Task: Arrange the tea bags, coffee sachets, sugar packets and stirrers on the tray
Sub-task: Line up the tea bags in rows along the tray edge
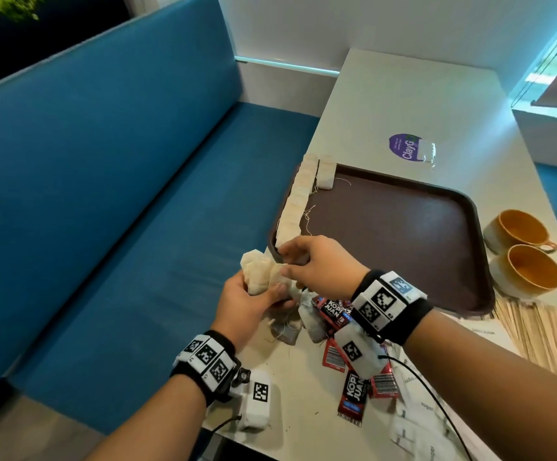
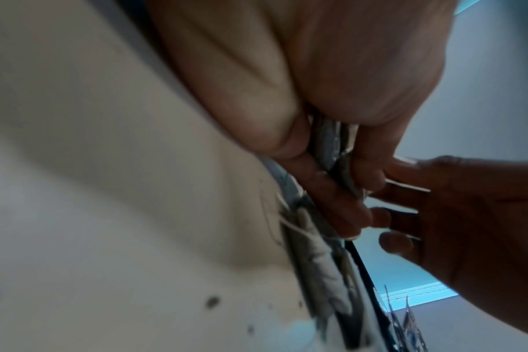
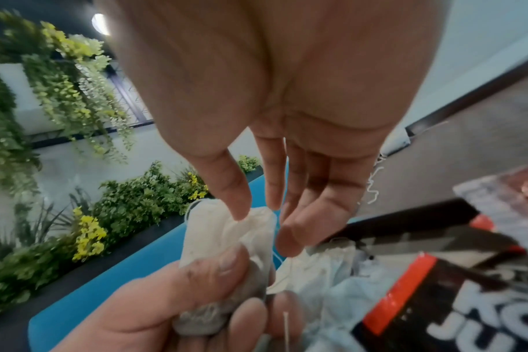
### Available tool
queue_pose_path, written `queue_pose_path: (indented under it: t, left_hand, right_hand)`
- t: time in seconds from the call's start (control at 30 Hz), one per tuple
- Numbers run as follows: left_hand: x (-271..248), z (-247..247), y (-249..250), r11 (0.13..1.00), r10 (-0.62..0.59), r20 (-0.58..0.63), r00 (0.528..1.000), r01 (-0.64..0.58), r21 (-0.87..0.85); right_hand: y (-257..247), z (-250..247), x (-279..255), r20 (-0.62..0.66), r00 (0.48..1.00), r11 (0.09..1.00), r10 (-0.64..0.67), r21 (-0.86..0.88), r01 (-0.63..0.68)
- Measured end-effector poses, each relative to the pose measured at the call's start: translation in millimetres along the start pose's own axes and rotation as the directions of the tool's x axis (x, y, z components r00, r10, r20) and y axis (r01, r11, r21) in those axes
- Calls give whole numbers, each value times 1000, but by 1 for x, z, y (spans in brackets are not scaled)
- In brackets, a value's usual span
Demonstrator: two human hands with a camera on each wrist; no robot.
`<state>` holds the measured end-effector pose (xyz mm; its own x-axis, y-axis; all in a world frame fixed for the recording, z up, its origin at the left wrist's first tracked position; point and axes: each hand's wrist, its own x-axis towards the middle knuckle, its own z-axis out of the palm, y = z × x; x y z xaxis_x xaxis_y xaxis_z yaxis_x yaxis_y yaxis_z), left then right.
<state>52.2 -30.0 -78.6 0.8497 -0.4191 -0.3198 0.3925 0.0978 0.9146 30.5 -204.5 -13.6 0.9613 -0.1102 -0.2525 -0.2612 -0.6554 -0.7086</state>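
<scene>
Now the left hand (image 1: pixel 247 304) grips a bunch of tea bags (image 1: pixel 258 271), long axes toward 12 o'clock; the right hand (image 1: pixel 317 261), fingers nearly straight, pinches one's top corner beside the tray (image 1: pixel 479 234).

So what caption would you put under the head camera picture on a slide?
Left hand holds a bunch of tea bags while the right hand picks one beside the tray.
</scene>
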Motion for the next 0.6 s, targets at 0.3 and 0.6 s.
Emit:
queue_pose_path:
  t: [0.3,0.6]
  left_hand:
    - [2,0,0,1000,20,13,1000,-20,-2]
    - [10,-3,-8,998,64,11,998,-64,20]
  right_hand:
    - [6,-16,-3,1,1000,968,23,250,-22]
    - [38,-98,70,-412,905,949,109,314,29]
